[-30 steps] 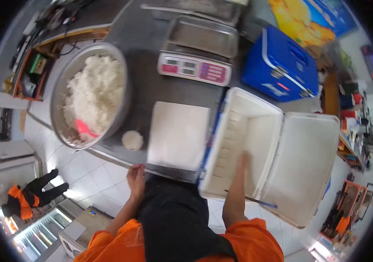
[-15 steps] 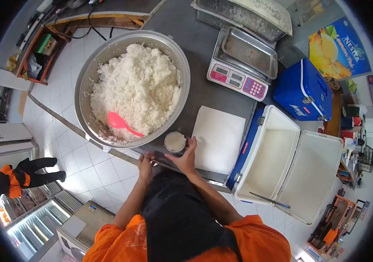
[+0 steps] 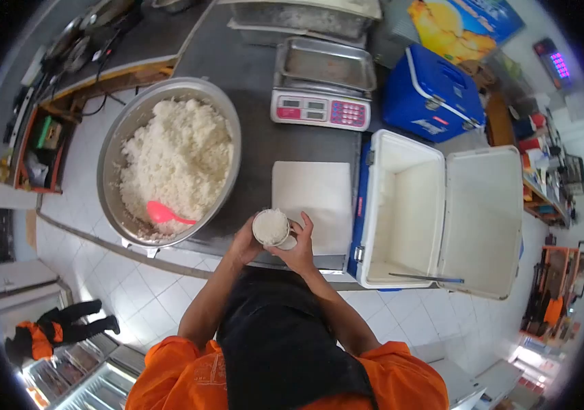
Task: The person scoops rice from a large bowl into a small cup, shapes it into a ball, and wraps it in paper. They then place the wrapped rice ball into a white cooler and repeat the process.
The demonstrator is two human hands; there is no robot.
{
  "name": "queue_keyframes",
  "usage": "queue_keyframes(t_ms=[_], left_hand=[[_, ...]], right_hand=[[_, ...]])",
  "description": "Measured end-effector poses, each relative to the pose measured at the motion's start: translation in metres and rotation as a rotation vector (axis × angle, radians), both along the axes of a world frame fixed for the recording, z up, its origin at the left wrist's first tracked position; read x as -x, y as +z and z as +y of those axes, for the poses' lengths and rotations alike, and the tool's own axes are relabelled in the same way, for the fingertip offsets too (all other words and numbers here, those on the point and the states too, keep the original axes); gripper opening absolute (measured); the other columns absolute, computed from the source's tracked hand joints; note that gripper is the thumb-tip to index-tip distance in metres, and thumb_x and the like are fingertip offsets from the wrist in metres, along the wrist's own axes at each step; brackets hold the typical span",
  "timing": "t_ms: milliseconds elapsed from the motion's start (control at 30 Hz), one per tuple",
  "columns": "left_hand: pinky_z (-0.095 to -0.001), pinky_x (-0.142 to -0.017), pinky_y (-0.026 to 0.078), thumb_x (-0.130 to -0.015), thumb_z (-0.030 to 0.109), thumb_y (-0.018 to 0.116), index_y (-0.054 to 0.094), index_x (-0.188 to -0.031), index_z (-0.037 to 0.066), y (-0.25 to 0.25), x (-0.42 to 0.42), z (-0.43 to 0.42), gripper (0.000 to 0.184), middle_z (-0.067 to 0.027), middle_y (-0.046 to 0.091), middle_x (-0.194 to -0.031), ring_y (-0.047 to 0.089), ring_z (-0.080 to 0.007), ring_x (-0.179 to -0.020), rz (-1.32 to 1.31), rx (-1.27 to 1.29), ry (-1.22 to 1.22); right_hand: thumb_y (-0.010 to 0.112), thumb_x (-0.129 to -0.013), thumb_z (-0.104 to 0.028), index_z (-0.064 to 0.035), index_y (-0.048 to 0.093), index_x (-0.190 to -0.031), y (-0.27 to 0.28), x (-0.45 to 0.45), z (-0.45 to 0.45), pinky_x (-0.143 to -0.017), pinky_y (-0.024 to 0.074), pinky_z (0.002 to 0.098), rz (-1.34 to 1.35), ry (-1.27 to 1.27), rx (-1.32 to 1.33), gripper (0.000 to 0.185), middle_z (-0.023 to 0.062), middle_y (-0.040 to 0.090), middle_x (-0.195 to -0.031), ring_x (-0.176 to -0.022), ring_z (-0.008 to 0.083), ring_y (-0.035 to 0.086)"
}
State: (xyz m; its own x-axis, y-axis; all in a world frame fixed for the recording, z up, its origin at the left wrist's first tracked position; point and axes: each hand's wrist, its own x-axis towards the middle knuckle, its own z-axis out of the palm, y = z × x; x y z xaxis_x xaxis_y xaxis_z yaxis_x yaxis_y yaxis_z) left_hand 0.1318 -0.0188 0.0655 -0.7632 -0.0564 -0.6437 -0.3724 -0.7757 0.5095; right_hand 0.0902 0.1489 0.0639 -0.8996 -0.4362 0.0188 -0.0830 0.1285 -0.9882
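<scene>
My left hand (image 3: 244,244) is wrapped round the left side of a small round cup (image 3: 259,238) heaped with white rice (image 3: 271,225). On the cup's other side my right hand (image 3: 299,251) curls its fingers about it. A small pale piece shows beneath the cup by my right fingers; I cannot tell whether it is a handle. To the left stands a wide metal pot (image 3: 236,154) piled with cooked rice (image 3: 177,154). A pink rice paddle (image 3: 162,212) lies on that rice. Just beyond my right hand is a stack of white paper sheets (image 3: 311,198).
A digital scale (image 3: 321,111) bearing a metal tray (image 3: 329,65) stands at the back. On the right are an open cooler (image 3: 401,205) and a closed blue cooler (image 3: 435,96). Another person (image 3: 53,331) is at the far lower left.
The cup of rice has come up off the table, with both hands now round it. My left hand has moved from the table edge to the cup. The view has shifted.
</scene>
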Motion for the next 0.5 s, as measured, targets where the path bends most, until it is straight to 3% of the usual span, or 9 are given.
queue_keyframes(t_ms=[33,67,133,200,300,367,400,433,500], left_hand=[[-0.0458,-0.085,0.055,-0.105,0.044,0.033,0.048,-0.134,0.011,0.004,0.012,0.008,0.047,-0.0096,0.054,-0.134,0.057,-0.0293,-0.116,0.023,-0.250,-0.118],[-0.0460,-0.083,0.056,-0.104,0.046,0.034,0.048,-0.134,0.012,0.011,0.023,0.018,0.047,-0.0096,0.055,-0.133,0.060,-0.0294,-0.112,0.019,-0.332,-0.184],[-0.0468,-0.083,0.055,-0.104,0.048,0.035,0.048,-0.134,0.012,0.010,0.041,0.038,0.049,-0.0094,0.055,-0.133,0.060,-0.0293,-0.113,0.033,-0.339,-0.235],[-0.0476,-0.084,0.054,-0.103,0.051,0.035,0.049,-0.134,0.013,0.014,0.058,0.058,0.051,-0.0093,0.055,-0.133,0.060,-0.0293,-0.115,0.047,-0.344,-0.274],[-0.0478,-0.091,0.049,-0.102,0.047,0.042,0.056,-0.128,0.012,0.012,0.084,0.087,0.046,-0.0114,0.061,-0.126,0.061,-0.0275,-0.111,-0.002,-0.112,-0.159],[-0.0502,-0.093,0.044,-0.097,0.036,0.058,0.055,-0.129,0.009,-0.025,0.103,0.105,0.043,-0.0168,0.061,-0.118,0.056,-0.0335,-0.112,0.289,1.321,-0.185],[-0.0508,-0.093,0.043,-0.086,0.027,0.071,0.055,-0.128,0.010,-0.030,0.105,0.112,0.048,-0.0218,0.055,-0.117,0.048,-0.0406,-0.114,0.423,1.639,-0.257],[-0.0508,-0.093,0.043,-0.086,0.027,0.071,0.055,-0.128,0.010,-0.036,0.100,0.117,0.048,-0.0218,0.055,-0.117,0.048,-0.0406,-0.114,0.428,1.637,-0.269],[-0.0518,-0.094,0.043,-0.082,0.027,0.074,0.056,-0.128,0.013,-0.048,0.092,0.122,0.051,-0.0253,0.047,-0.122,0.044,-0.0433,-0.116,0.561,2.081,-0.453]], right_hand=[[0.092,-0.064,-0.017,-0.0013,0.008,-0.145,0.003,0.005,0.012,-0.100,0.0476,0.0409,0.016,-0.025,-0.003,0.117,0.0221,0.057,-0.125,-0.117,0.0318,0.059],[0.092,-0.065,-0.020,-0.0013,0.010,-0.145,0.005,0.011,0.025,-0.100,0.0474,0.0422,0.040,-0.006,-0.038,0.116,0.0218,0.055,-0.128,-0.119,0.0313,0.057],[0.092,-0.066,-0.022,-0.0013,0.012,-0.146,0.010,0.017,0.055,-0.100,0.0473,0.0436,0.071,-0.012,-0.078,0.114,0.0216,0.054,-0.131,-0.121,0.0308,0.056],[0.091,-0.068,-0.026,-0.0008,0.018,-0.147,0.019,0.017,0.089,-0.099,0.0467,0.0461,0.151,-0.198,-0.303,0.111,0.0201,0.049,-0.135,-0.125,0.0301,0.052],[0.090,-0.069,-0.022,-0.0026,0.022,-0.147,0.033,-0.001,0.144,-0.094,0.0498,0.0442,0.151,-0.305,-0.296,0.105,0.0181,0.047,-0.137,-0.123,0.0278,0.052],[0.088,-0.072,-0.021,-0.0025,0.027,-0.145,0.049,-0.021,0.169,-0.091,0.0511,0.0425,0.110,-0.364,-0.259,0.097,0.0178,0.047,-0.136,-0.122,0.0281,0.052],[0.086,-0.074,-0.019,-0.0023,0.033,-0.143,0.054,-0.029,0.176,-0.089,0.0524,0.0409,0.058,-0.415,-0.219,0.089,0.0176,0.047,-0.134,-0.121,0.0285,0.053],[0.086,-0.074,-0.019,-0.0023,0.033,-0.143,0.054,-0.038,0.181,-0.089,0.0524,0.0409,0.051,-0.425,-0.220,0.089,0.0176,0.047,-0.134,-0.121,0.0285,0.053],[0.083,-0.076,-0.010,-0.0065,0.022,-0.148,0.056,-0.049,0.189,-0.083,0.0538,0.0383,0.183,-0.398,-0.305,0.094,0.0152,0.052,-0.131,-0.111,0.0245,0.056]])
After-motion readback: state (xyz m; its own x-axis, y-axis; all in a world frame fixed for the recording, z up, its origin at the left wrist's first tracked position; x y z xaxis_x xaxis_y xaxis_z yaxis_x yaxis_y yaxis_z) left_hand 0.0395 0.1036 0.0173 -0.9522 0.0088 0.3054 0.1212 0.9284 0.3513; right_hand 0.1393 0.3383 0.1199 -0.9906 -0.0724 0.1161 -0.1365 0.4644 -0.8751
